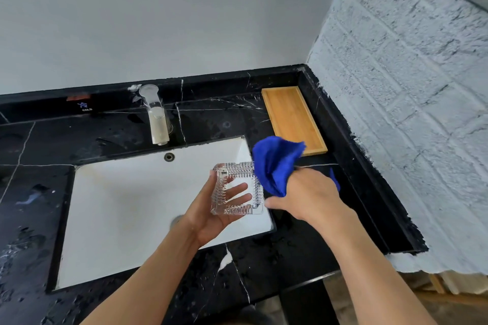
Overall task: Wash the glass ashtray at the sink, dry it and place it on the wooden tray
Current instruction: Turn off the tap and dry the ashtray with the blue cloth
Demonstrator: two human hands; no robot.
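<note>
My left hand [211, 215] holds the square cut-glass ashtray [237, 188] from beneath, over the right part of the white sink [118, 208]; my fingers show through the glass. Just to its right, my right hand [309, 198] grips a bright blue cloth [274, 163], whose bunched end stands up against the ashtray's right edge. The wooden tray [293, 119] lies empty on the black marble counter behind the cloth, near the back right corner.
A clear glass faucet [157, 116] stands behind the sink, with no water running. The black counter [264, 258] is wet with droplets. A white textured wall [409, 113] borders the counter's right side, and the counter's front edge is close to me.
</note>
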